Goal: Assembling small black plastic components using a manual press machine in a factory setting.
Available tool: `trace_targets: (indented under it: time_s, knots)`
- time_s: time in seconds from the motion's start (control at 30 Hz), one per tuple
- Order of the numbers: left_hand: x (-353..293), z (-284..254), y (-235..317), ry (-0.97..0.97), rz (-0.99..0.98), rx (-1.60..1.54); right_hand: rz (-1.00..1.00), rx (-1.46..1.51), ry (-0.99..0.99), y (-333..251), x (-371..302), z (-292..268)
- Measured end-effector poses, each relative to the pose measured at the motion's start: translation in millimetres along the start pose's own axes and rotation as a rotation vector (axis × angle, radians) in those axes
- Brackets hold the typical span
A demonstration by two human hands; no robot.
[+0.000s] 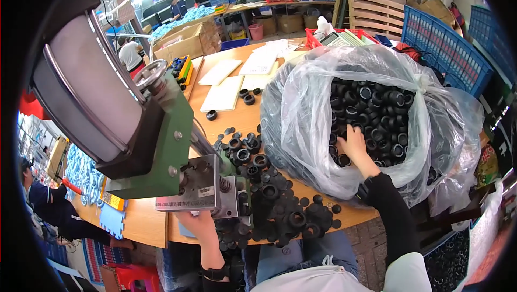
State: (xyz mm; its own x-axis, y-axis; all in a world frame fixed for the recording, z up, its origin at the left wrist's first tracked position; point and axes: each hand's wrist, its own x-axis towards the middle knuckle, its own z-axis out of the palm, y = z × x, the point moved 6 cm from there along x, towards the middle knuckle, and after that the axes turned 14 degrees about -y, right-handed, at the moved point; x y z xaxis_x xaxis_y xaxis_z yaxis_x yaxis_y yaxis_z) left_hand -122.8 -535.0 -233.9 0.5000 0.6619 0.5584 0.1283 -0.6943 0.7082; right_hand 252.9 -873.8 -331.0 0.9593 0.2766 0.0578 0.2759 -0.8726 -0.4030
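My right hand (pixel 354 145) reaches into a large clear plastic bag (pixel 296 114) at the right. Its thumb and fingers are apart, touching the black round plastic parts (pixel 379 109) that fill the bag; I see nothing held in it. At the lower left, my left hand (pixel 198 226) is under the metal head of a green bench press (pixel 177 146). The press hides its fingers and whatever they may hold. Beside the press lies a spread of loose black rings and discs (pixel 285 206), reaching the table's front edge.
White pads (pixel 222 92) and several black rings lie on the wooden table (pixel 237 122) behind the press. A red basket (pixel 309 37) and blue crates (pixel 441 49) stand beyond the bag. At the far left a person (pixel 43 200) sits near pale blue pieces (pixel 83 168).
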Motion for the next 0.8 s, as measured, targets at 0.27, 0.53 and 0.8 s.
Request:
trace_targets:
  time_s: [0.27, 0.53, 0.8]
  knots:
    - [-20, 6, -4, -0.074, 0.037, 0.156, 0.073, -0.070, -0.049, 5, 29, -5]
    - [-99, -67, -57, 0.099, -0.150, 0.306, -0.160, -0.087, 0.074, -4, 14, 10]
    - [-202, -132, -170, -0.011, -0.676, 0.481, -0.366, 0.016, 0.129, -7, 11, -17]
